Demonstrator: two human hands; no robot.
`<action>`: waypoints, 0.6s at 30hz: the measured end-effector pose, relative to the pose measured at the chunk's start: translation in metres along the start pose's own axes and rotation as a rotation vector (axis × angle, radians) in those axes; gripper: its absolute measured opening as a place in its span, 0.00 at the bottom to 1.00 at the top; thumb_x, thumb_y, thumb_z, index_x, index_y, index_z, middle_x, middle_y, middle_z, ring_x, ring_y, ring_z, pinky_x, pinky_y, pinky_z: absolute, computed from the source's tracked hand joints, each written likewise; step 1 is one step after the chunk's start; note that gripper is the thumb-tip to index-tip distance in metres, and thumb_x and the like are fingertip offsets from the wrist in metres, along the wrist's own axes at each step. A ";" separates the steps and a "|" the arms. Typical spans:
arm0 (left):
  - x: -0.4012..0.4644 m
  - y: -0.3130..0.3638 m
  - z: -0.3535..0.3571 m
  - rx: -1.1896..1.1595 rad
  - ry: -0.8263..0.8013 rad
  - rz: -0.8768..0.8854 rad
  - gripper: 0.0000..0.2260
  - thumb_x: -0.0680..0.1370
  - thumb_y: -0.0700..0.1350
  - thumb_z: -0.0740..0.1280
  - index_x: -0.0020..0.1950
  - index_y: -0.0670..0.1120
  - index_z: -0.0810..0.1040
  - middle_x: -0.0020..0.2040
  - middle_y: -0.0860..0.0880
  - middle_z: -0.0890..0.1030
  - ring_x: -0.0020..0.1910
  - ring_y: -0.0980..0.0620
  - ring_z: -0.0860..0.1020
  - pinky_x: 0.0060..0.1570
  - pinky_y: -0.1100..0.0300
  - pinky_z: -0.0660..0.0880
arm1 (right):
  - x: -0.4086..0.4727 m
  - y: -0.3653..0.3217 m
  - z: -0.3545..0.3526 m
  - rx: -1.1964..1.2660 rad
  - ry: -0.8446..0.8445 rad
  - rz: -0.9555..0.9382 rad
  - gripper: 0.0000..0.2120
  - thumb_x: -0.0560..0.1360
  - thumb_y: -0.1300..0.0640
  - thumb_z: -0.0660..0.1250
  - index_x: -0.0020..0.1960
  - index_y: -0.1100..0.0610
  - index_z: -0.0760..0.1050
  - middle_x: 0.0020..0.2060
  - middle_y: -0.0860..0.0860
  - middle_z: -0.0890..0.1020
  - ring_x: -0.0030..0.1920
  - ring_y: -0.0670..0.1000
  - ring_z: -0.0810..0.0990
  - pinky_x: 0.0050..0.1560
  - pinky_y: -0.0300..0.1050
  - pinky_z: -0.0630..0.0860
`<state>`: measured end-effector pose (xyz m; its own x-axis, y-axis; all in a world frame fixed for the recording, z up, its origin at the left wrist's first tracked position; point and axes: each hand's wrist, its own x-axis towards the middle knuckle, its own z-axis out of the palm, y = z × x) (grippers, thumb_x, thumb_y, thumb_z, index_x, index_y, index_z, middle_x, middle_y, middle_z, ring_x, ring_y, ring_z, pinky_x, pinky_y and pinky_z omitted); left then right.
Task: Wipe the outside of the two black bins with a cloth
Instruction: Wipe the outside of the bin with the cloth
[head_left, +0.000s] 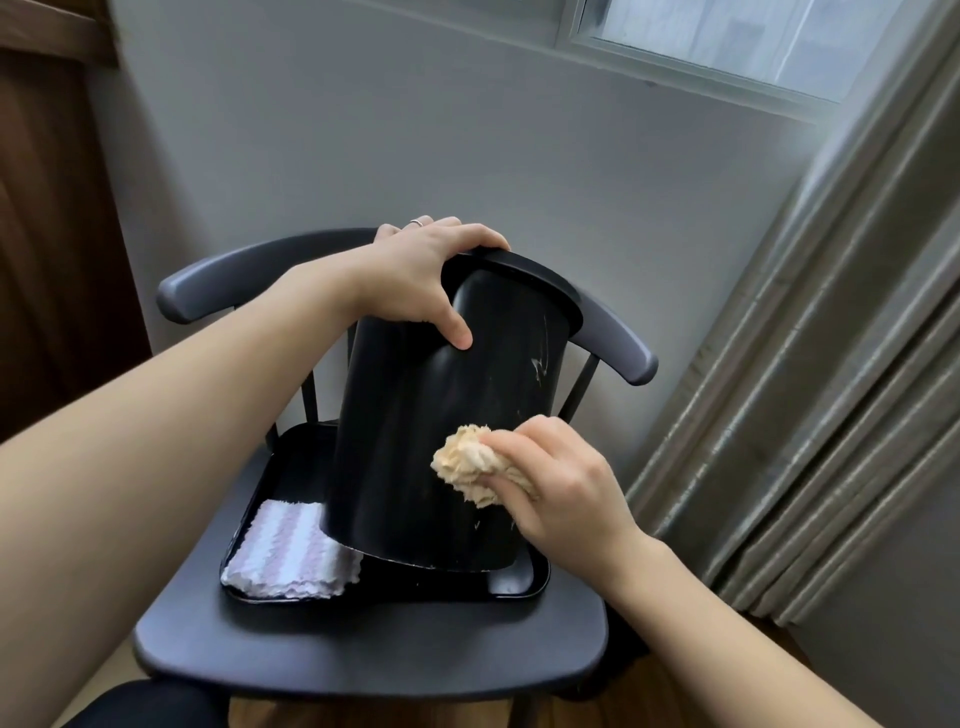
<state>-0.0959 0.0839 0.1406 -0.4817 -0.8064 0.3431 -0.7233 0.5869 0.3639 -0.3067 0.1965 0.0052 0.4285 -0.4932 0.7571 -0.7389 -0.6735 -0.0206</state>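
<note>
One black bin was in view, standing tilted in a black tray on the seat of a dark chair; the second bin the task speaks of did not show. The bin leaned away from the person, its near bottom edge lifted off the tray, which turned the side wall up toward the camera, probably so the cloth could reach it squarely.

Holding it there was the left hand, its fingers hooked over the rim at the top and the thumb pressed on the wall below, a grip clamped on the bin that likely kept it from rocking or sliding under the rubbing.

Against the lower right of the wall, the right hand held a bunched tan cloth, its grip closed round the wad with the free end pushed onto the black surface. Pale scuffs showed higher up on that side, so more of the wall probably remained to be wiped.

Beside the bin's base, a folded white and lilac striped cloth lay in the tray, seemingly a spare kept within reach.
</note>
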 end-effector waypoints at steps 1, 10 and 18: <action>0.000 -0.001 0.000 -0.002 -0.001 -0.005 0.42 0.64 0.49 0.84 0.72 0.67 0.67 0.51 0.68 0.68 0.57 0.60 0.58 0.62 0.59 0.54 | 0.004 0.000 0.000 0.002 0.032 0.039 0.12 0.74 0.58 0.74 0.56 0.60 0.82 0.41 0.53 0.79 0.40 0.56 0.78 0.40 0.51 0.79; 0.000 -0.004 -0.002 -0.020 -0.001 -0.020 0.42 0.64 0.49 0.84 0.72 0.67 0.67 0.54 0.64 0.69 0.61 0.58 0.59 0.64 0.58 0.54 | -0.022 -0.012 0.010 0.030 -0.048 -0.102 0.10 0.74 0.58 0.74 0.54 0.60 0.83 0.40 0.53 0.79 0.38 0.55 0.78 0.36 0.48 0.78; -0.001 -0.002 -0.003 -0.003 -0.001 -0.020 0.42 0.65 0.49 0.83 0.74 0.64 0.67 0.59 0.60 0.69 0.62 0.58 0.59 0.66 0.56 0.55 | 0.004 0.004 0.007 0.067 0.071 0.088 0.13 0.75 0.55 0.73 0.56 0.61 0.82 0.42 0.53 0.80 0.41 0.56 0.79 0.44 0.50 0.78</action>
<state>-0.0930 0.0835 0.1421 -0.4674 -0.8181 0.3352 -0.7316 0.5707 0.3729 -0.3038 0.1881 0.0037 0.3236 -0.5132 0.7949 -0.7348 -0.6656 -0.1305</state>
